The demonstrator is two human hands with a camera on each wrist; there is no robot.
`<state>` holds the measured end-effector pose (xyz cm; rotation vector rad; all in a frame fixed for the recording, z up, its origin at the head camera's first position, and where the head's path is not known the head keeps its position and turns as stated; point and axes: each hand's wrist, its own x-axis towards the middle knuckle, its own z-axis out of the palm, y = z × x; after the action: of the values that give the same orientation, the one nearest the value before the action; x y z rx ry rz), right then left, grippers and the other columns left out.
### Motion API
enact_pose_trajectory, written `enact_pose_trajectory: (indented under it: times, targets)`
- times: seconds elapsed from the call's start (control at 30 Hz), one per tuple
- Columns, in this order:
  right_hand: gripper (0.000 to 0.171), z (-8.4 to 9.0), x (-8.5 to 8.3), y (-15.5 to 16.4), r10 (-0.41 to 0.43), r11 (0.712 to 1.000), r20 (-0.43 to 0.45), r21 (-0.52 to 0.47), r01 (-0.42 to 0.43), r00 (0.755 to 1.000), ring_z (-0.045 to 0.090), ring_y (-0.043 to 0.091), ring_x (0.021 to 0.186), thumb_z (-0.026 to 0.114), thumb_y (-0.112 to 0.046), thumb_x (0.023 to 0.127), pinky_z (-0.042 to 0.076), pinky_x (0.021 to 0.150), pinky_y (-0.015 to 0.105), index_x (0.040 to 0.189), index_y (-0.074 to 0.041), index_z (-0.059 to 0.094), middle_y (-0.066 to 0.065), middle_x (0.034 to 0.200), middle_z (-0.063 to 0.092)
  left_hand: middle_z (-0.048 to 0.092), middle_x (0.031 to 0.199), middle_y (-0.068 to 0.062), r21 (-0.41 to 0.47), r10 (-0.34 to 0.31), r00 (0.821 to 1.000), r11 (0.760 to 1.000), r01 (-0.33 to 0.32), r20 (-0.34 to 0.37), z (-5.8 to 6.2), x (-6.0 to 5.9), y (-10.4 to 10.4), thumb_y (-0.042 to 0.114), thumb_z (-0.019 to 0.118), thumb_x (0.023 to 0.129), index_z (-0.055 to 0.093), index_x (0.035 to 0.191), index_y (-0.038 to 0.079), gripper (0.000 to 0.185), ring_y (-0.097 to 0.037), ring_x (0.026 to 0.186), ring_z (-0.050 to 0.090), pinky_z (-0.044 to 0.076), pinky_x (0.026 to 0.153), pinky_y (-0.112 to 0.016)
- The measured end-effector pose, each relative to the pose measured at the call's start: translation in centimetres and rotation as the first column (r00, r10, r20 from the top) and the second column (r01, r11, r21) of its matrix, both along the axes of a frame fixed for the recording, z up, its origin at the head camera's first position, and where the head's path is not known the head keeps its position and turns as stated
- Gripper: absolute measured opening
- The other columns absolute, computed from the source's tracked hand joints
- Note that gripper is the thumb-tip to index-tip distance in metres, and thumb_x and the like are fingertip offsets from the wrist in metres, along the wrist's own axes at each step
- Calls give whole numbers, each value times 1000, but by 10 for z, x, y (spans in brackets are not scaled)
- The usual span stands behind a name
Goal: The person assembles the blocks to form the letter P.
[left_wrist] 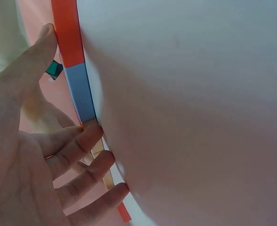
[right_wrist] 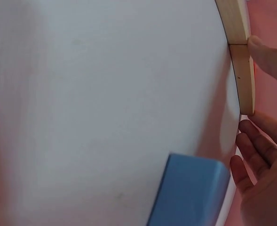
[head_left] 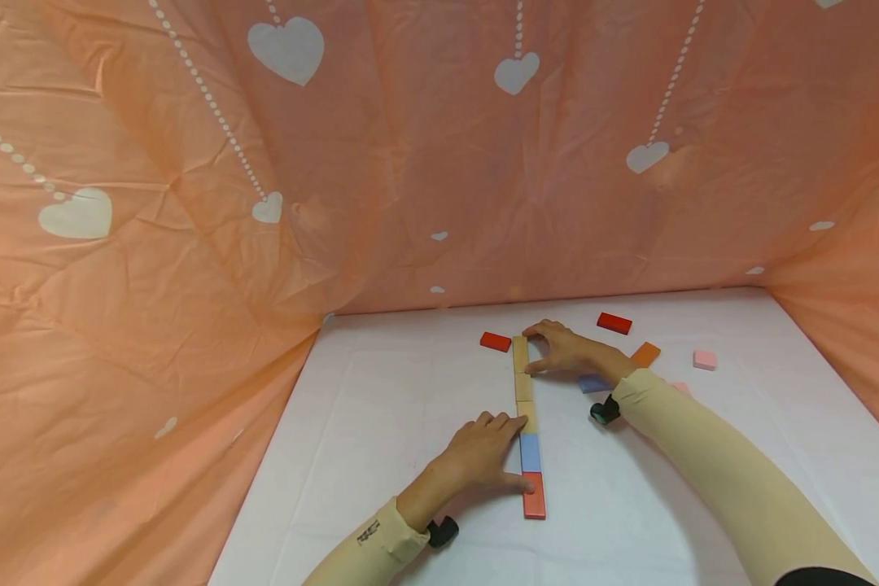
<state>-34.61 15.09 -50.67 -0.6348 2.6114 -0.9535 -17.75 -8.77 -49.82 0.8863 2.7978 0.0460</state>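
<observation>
While both hands rest along a row of blocks at lower centre of the head view, the parts read as follows.

Backdrop: peach cloth (head_left: 190,244) printed with white hearts, filling the upper frame and both sides.
Table: white surface (head_left: 381,456) across the lower half.
Row of blocks: one straight line (head_left: 527,423), three plain wooden pieces at the far end, then blue, then red nearest the viewer.
Left hand: the left hand (head_left: 483,456) lies flat, fingers spread and straight, touching the row's left edge at the blue and red pieces.
Right hand: the right hand (head_left: 567,348) has loosely curved fingers against the farthest wooden piece's end and right side, gripping nothing.
Loose blocks: two red blocks (head_left: 495,341), orange (head_left: 645,354), pink (head_left: 705,360) and blue (head_left: 593,383), right of centre.
</observation>
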Motion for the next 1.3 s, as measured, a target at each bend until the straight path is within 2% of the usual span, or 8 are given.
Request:
enact_pose_trajectory:
  times: [0.4,0.53,0.7,0.93,1.07,1.3]
  targets:
    - [81,2,1,-1,-24,1000,19,11,24,1000,37,42,150,84,-42,93,26,124,67,158,-10,49,19,160,46,56,156,-1,-2,5,1000,1000,-5,4,-1,0,1,77,78,82,44,164,20,105,-22,137,54,51,107,-42]
    - [78,5,4,-5,-56,998,2,-29,56,998,34,43,153,81,-43,95,27,124,66,158,-10,49,20,163,43,56,156,-1,-5,3,1000,1000,-3,2,-1,0,0,77,77,83,44,164,20,105,-22,137,54,51,107,-41]
    - [66,3,-1,-15,-58,992,-76,-118,49,995,46,41,142,81,-32,97,35,122,61,149,-1,56,22,150,54,57,154,-1,-2,3,1000,1000,-3,-6,1,0,1,77,78,82,45,164,21,105,-22,136,55,51,106,-41]
    - [53,-6,-11,-33,-93,985,-127,-156,72,988,58,38,123,82,-27,97,50,109,53,136,4,64,21,132,62,58,153,-1,-2,4,1000,1000,-4,0,1,0,1,78,78,82,45,163,21,105,-22,136,55,51,106,-40]
    - [51,-9,-13,-41,-139,983,-151,-141,118,979,59,36,114,83,-29,95,50,102,53,132,3,68,20,124,66,58,153,-1,-3,5,1000,1000,-5,2,1,0,0,78,77,82,45,164,21,105,-22,136,54,51,106,-41]
    - [48,-7,-12,-52,-201,980,-176,-44,196,964,58,37,117,82,-36,94,44,105,55,127,-3,72,18,127,69,59,150,-1,0,-4,1000,1000,4,-10,2,-1,0,79,78,81,46,163,20,106,-21,133,55,52,104,-39]
